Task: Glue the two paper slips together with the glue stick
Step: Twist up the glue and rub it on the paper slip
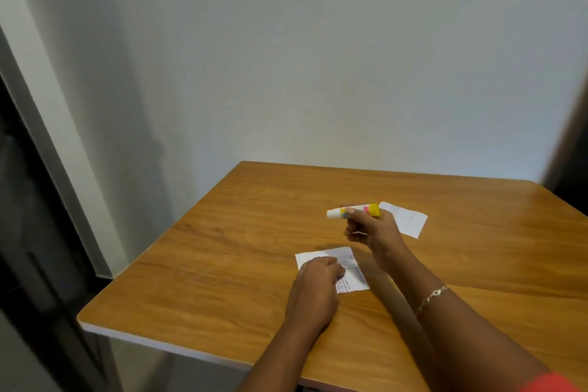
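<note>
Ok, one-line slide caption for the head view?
Right hand holds the glue stick while left hand rests on the near paper slip; far slip lies apart.

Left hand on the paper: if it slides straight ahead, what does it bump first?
Probably the right hand holding the glue stick, though that hand may be raised enough to slip under.

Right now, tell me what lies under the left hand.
A printed paper slip lies under the left hand, on the wooden table. The hand hides the slip's left part.
</note>
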